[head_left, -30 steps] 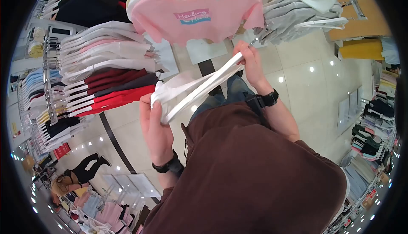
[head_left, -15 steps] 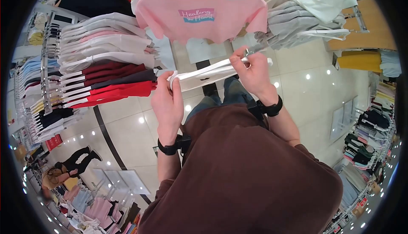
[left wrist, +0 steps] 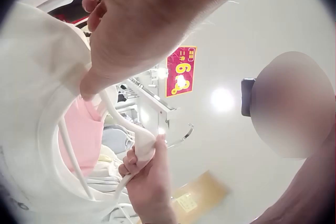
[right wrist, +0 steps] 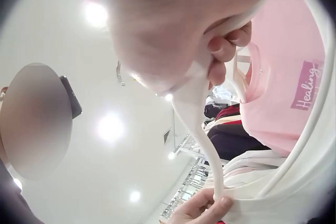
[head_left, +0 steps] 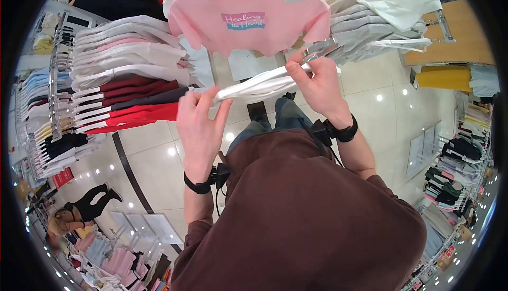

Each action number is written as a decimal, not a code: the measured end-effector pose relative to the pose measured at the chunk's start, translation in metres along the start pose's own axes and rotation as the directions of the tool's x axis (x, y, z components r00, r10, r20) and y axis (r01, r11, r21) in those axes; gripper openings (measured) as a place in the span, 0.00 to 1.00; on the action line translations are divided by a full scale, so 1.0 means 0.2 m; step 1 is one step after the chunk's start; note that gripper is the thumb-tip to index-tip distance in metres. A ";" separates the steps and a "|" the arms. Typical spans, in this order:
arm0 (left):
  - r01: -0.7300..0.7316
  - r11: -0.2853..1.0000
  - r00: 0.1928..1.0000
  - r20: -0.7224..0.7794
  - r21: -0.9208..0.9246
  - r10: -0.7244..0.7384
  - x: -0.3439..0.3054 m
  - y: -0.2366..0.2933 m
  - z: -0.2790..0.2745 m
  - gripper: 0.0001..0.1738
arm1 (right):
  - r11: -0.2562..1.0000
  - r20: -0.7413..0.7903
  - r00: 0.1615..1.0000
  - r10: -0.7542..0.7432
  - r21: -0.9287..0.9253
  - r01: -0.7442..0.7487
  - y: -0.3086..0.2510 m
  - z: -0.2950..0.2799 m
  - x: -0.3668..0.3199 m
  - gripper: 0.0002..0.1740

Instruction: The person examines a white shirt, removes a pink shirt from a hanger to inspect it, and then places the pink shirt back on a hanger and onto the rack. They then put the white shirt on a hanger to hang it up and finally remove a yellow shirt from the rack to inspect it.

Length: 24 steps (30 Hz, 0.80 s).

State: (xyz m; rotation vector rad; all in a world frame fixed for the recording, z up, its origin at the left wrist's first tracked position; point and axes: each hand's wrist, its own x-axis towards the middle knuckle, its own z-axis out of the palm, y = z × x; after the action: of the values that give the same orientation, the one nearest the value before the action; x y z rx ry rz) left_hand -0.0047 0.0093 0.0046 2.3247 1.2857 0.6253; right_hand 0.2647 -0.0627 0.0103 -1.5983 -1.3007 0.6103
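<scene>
Between my hands a white shirt (left wrist: 31, 77) hangs with a white clothes hanger (right wrist: 205, 142) running through its neck opening. My right hand (head_left: 323, 89) grips the hanger near its middle, thumb and curled fingers around the bar, with the hook (head_left: 323, 47) rising above. At the other side my left hand (head_left: 200, 129) pinches the shirt's neckline beside the hanger arm, its thumb (left wrist: 94, 85) lying on the fabric. In the right wrist view those left fingertips (right wrist: 224, 203) sit right where the hanger meets the collar. Most of the shirt hangs below, out of the head view.
Straight ahead hangs a pink shirt (head_left: 211, 13) on a front display arm. Hung garments (head_left: 143, 82) line the left rack, and grey shirts (head_left: 360, 29) with a bare white hanger (head_left: 402, 43) are at the right. Another person (head_left: 87, 206) is on the far left.
The hanger has swung from steeply slanted to nearly level. The white fabric bunched at my left hand has spread out along it. My left hand rose, then shifted slightly left.
</scene>
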 end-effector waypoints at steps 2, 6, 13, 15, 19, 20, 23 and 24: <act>-0.207 0.962 0.961 -0.145 0.179 0.234 0.02 -0.02 -0.01 0.16 | 0.998 0.026 0.999 0.031 0.045 -0.032 -0.01 0.00 0.00 0.18; -0.155 0.988 0.987 -0.033 -0.019 0.154 0.00 -0.09 0.02 0.12 | 0.996 0.097 0.993 0.064 0.057 -0.069 -0.01 -0.04 0.00 0.18; -0.083 0.995 0.995 -0.064 -0.045 0.080 -0.04 -0.29 -0.12 0.10 | 0.981 0.234 0.970 -0.071 -0.158 0.110 0.12 -0.33 0.02 0.27; -0.058 0.997 0.994 -0.095 -0.054 0.052 -0.05 -0.33 -0.16 0.09 | 0.972 0.299 0.949 0.101 -0.234 -0.029 0.23 -0.32 -0.02 0.23; -0.011 1.000 0.994 -0.107 -0.018 0.009 -0.04 -0.34 -0.21 0.10 | 0.928 0.376 0.874 0.308 -0.322 -0.189 0.20 -0.29 -0.01 0.18; -0.013 1.000 0.994 -0.108 -0.018 0.011 -0.04 -0.35 -0.21 0.10 | 0.959 0.358 0.904 0.232 -0.241 -0.150 0.21 -0.28 -0.02 0.16; 0.022 0.999 0.988 -0.150 -0.025 -0.026 -0.05 -0.39 -0.23 0.10 | 0.989 0.346 0.929 0.133 -0.112 -0.100 0.18 -0.28 -0.03 0.14; 0.035 0.999 0.987 -0.157 -0.022 -0.038 -0.06 -0.40 -0.24 0.09 | 0.994 0.360 0.927 0.111 -0.064 -0.094 0.16 -0.29 -0.03 0.14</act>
State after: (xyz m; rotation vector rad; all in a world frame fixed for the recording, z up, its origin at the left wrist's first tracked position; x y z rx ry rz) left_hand -0.0911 0.0446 -0.0022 2.2687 1.3815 0.8194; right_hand 0.3255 -0.0891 0.0055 -1.6502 -1.5131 0.9842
